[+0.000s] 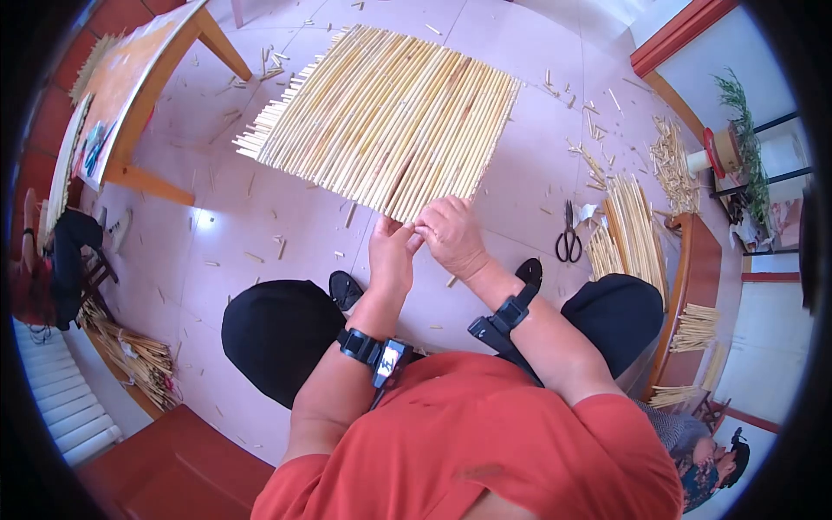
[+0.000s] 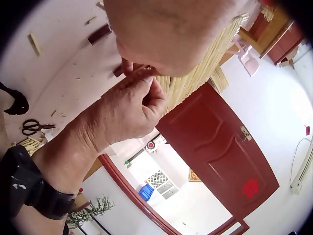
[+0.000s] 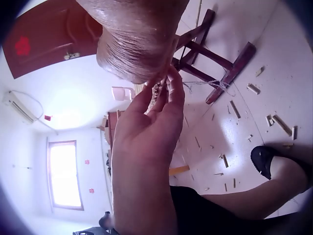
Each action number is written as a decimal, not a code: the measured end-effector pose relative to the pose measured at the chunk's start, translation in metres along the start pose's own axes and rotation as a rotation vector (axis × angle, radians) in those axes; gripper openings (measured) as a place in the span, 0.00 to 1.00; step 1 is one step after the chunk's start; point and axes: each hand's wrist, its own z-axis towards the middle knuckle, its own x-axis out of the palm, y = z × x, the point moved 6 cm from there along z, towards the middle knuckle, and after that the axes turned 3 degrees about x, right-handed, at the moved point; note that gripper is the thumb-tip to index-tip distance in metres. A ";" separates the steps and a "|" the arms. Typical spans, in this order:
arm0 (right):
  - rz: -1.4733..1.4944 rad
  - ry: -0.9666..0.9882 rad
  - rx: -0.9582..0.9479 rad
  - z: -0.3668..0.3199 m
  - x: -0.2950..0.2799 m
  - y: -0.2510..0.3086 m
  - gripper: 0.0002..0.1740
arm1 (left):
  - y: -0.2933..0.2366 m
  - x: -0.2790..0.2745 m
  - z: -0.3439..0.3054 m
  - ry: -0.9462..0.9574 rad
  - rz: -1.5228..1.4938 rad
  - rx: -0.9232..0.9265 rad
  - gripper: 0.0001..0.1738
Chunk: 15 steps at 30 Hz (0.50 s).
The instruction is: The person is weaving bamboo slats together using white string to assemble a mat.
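A mat of pale stalks point(image 1: 390, 121) laid side by side spreads out in front of me, its left ends uneven. Both hands meet at its near edge. There my left hand point(image 1: 393, 253) pinches with thumb and fingers, the palm showing in the right wrist view. Against it, my right hand point(image 1: 452, 236) has its fingers bent down over the same edge, thumb and fingertips together. In the left wrist view the right hand point(image 2: 129, 110) shows its thumb pressed to its fingers. Whatever fine piece lies between the fingertips is hidden by the hands.
Dark red wooden legs point(image 3: 210, 56) stand below the hands, with thin string on them. Black scissors point(image 1: 568, 236) and a stalk bundle point(image 1: 637, 230) lie at the right on the floor. A wooden table point(image 1: 139, 87) is at left; cut bits litter the tiles. Another person point(image 1: 715, 464) is at lower right.
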 end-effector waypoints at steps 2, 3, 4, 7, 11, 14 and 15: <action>-0.007 0.017 0.032 0.003 0.002 0.003 0.07 | 0.000 -0.004 0.001 -0.076 -0.025 -0.017 0.17; 0.017 -0.001 0.088 0.005 0.002 0.001 0.07 | -0.001 -0.004 0.001 -0.073 -0.025 -0.014 0.17; 0.040 -0.021 0.143 0.008 0.002 -0.002 0.07 | -0.002 -0.005 0.002 -0.078 -0.006 -0.012 0.17; 0.036 0.009 0.015 0.011 0.005 -0.005 0.07 | -0.002 -0.003 0.002 -0.080 0.034 -0.014 0.18; 0.041 0.022 -0.065 0.011 0.009 -0.011 0.07 | -0.005 0.002 -0.002 -0.016 0.045 0.019 0.20; 0.055 -0.015 -0.136 0.014 0.007 -0.006 0.05 | -0.005 -0.002 0.001 -0.016 0.040 0.011 0.20; 0.059 -0.032 -0.145 0.016 0.005 -0.003 0.05 | -0.005 -0.003 0.002 -0.014 0.035 0.006 0.20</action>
